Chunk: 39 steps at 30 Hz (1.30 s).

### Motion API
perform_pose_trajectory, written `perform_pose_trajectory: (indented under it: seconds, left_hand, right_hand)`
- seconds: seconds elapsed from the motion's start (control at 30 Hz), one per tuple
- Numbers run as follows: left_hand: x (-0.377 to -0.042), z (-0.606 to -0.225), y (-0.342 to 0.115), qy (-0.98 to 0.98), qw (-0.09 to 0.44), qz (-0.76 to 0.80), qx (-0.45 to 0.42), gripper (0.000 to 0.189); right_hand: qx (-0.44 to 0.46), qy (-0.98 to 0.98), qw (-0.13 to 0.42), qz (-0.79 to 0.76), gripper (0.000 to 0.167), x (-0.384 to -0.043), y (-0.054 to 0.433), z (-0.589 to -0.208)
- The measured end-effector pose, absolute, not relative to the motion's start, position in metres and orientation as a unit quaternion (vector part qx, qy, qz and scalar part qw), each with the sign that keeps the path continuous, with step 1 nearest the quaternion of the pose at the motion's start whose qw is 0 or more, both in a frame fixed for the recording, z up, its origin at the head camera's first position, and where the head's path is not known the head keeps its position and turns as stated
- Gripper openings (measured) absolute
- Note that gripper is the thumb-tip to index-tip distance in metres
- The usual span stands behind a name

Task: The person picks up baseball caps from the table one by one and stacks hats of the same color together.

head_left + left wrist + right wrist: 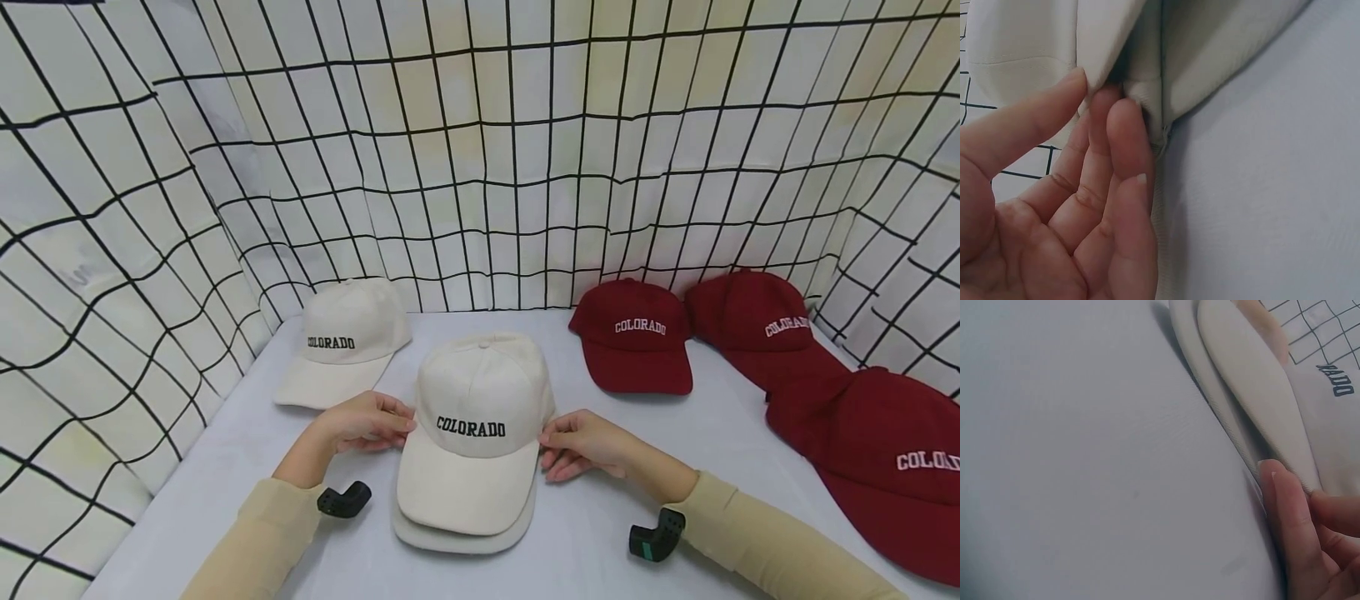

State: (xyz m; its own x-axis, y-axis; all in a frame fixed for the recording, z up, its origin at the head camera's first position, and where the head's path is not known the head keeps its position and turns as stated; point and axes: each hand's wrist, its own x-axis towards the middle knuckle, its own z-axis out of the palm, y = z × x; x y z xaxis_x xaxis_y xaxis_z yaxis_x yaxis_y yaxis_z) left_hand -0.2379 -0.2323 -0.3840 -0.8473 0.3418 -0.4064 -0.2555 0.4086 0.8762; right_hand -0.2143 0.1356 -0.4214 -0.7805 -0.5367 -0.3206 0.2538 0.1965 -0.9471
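Note:
Two cream baseball caps are stacked at the middle of the table. The upper cap (472, 492) reads COLORADO in black; only the brim edge of the lower cap (465, 544) shows beneath it in the head view. My left hand (367, 423) pinches the upper cap's edge on its left side, where crown meets brim. On the opposite side my right hand (581, 446) pinches the same edge. Both wrist views show thumb and fingertips at the upper cap's rim, with the lower cap (1194, 56) close underneath. The brims (1254, 381) lie nearly parallel with a narrow gap.
Another cream cap (352, 329) sits at the back left. Red COLORADO caps stand on the right: one at the back (633, 337), one beside it (757, 325), one nearer (877, 458). Black-gridded white walls surround the white table (600, 550).

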Motion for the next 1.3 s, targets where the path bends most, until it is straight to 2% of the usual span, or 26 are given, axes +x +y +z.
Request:
perform_pose_trajectory:
  seconds: [0.67,0.93,1.3]
  left_hand:
    - [-0.237,-0.385,-0.233,0.794,0.287,0.535,0.03,0.004]
    - [-0.237,-0.383,-0.234,0.803,0.28,0.524,0.052,0.005]
    - [-0.244,-0.38,-0.232,0.817,0.283,0.498,0.065,0.008]
  right_hand:
    - [-0.102,0.719,0.316,-0.611,0.018,-0.213,0.134,-0.423]
    - [-0.107,0.728,0.309,-0.602,0.017,-0.216,0.136,-0.42]
    - [-0.137,0.739,0.306,-0.584,0.026,-0.22,0.151,-0.411]
